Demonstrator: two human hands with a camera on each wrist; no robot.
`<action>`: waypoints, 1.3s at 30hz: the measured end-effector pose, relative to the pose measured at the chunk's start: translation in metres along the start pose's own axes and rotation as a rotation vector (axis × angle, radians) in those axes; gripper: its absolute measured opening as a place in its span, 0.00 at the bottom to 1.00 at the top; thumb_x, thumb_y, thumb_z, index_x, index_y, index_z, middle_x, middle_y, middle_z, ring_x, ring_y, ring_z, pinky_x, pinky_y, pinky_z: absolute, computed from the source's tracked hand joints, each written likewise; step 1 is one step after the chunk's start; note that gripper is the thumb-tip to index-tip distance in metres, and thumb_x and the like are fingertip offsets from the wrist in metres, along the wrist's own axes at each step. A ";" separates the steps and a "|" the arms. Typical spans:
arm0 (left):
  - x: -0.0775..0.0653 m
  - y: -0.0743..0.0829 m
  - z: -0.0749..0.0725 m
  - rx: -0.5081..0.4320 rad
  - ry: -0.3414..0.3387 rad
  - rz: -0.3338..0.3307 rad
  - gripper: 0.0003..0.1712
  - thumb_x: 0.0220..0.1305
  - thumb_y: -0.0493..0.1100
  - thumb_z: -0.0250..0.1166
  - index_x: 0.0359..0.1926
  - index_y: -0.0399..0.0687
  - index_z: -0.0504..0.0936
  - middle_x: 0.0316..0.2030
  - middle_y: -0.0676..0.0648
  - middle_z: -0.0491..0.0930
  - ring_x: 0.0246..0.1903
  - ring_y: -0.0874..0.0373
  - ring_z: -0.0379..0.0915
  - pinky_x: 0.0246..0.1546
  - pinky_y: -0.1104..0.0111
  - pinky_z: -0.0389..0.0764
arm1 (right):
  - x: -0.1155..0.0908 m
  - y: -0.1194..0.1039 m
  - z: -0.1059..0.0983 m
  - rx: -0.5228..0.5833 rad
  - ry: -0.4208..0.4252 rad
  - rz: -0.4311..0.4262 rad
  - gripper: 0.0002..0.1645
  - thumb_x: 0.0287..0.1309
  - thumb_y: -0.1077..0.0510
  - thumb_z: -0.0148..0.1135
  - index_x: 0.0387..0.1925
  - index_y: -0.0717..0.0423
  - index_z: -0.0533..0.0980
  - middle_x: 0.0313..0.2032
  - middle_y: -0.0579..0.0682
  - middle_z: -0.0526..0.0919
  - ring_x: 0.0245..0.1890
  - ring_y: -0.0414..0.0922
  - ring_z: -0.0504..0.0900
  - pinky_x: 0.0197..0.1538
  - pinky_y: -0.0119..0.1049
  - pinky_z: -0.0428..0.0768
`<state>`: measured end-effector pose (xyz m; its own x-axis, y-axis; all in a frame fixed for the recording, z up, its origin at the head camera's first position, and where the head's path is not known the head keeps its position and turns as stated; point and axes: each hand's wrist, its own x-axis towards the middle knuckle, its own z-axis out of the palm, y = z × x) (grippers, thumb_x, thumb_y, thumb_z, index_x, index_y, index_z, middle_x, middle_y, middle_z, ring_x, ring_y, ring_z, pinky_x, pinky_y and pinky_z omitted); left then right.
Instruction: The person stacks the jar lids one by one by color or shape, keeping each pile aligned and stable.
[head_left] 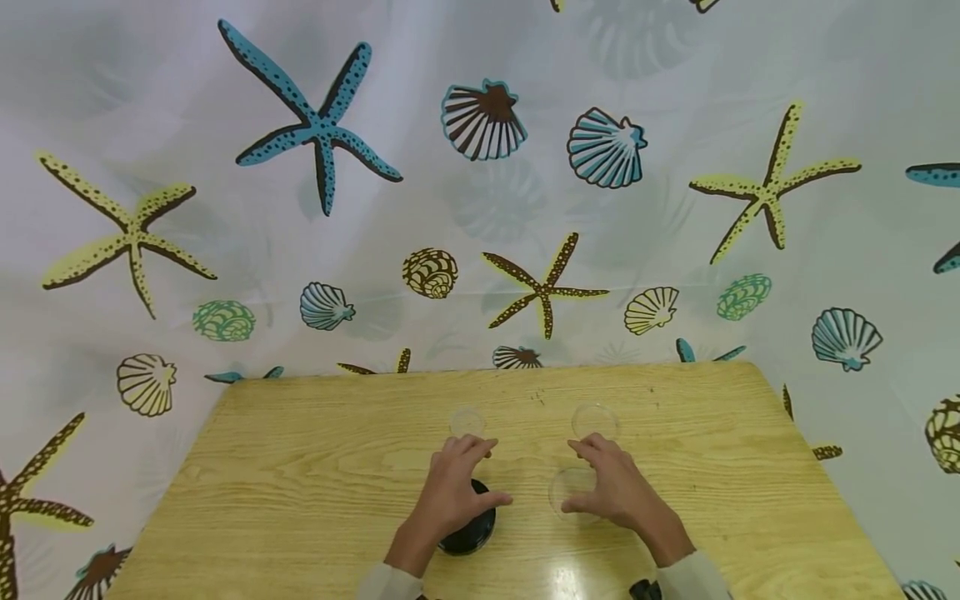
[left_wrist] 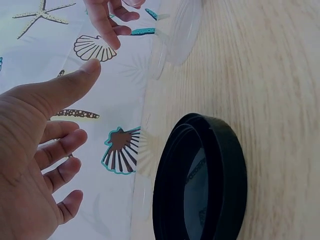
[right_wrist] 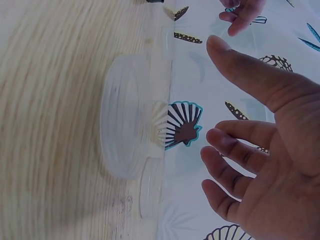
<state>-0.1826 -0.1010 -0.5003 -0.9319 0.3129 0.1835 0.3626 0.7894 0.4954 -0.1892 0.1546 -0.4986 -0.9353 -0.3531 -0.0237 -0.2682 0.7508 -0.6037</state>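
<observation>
My left hand (head_left: 452, 490) hovers over a black round lid-like dish (head_left: 468, 537), partly hiding it from above. The left wrist view shows that black dish (left_wrist: 227, 175) lying on the table, apart from the fingers, its raised rim around a glossy inside. Above a clear round lid-like dish (head_left: 561, 493) is my right hand (head_left: 613, 485), covering part of it. In the right wrist view this clear dish (right_wrist: 117, 120) lies flat on the wood, and the hand does not touch it. Both hands have thumb and fingers spread apart, facing each other, with nothing held.
Two more clear round pieces lie farther back, one at left (head_left: 467, 419) and one at right (head_left: 596, 417). The wooden table (head_left: 300, 467) meets a white cloth (head_left: 375, 250) printed with starfish and shells behind and at the sides. A small black object (head_left: 645, 590) shows by the right sleeve.
</observation>
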 end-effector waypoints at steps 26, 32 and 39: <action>0.010 0.022 0.019 -0.004 -0.057 0.018 0.43 0.41 0.60 0.76 0.59 0.50 0.76 0.49 0.52 0.77 0.45 0.55 0.68 0.43 0.58 0.65 | -0.010 0.020 -0.001 -0.062 0.006 0.059 0.53 0.34 0.43 0.78 0.63 0.61 0.69 0.49 0.52 0.74 0.49 0.49 0.74 0.51 0.54 0.69; 0.011 0.027 0.027 0.015 -0.060 0.037 0.43 0.41 0.61 0.76 0.59 0.49 0.76 0.49 0.52 0.77 0.45 0.55 0.68 0.42 0.59 0.66 | -0.012 0.025 -0.001 -0.061 -0.004 0.081 0.54 0.34 0.43 0.79 0.63 0.61 0.69 0.52 0.54 0.74 0.48 0.49 0.75 0.53 0.56 0.69; 0.015 0.032 0.034 0.024 -0.083 0.032 0.43 0.42 0.61 0.75 0.60 0.50 0.76 0.50 0.52 0.77 0.47 0.55 0.68 0.44 0.57 0.67 | -0.013 0.032 -0.002 -0.051 -0.016 0.104 0.54 0.33 0.43 0.79 0.63 0.61 0.69 0.50 0.52 0.74 0.46 0.46 0.74 0.52 0.54 0.69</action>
<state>-0.1844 -0.0533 -0.5107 -0.9160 0.3806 0.1272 0.3936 0.7904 0.4694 -0.1858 0.1840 -0.5160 -0.9550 -0.2805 -0.0965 -0.1821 0.8110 -0.5560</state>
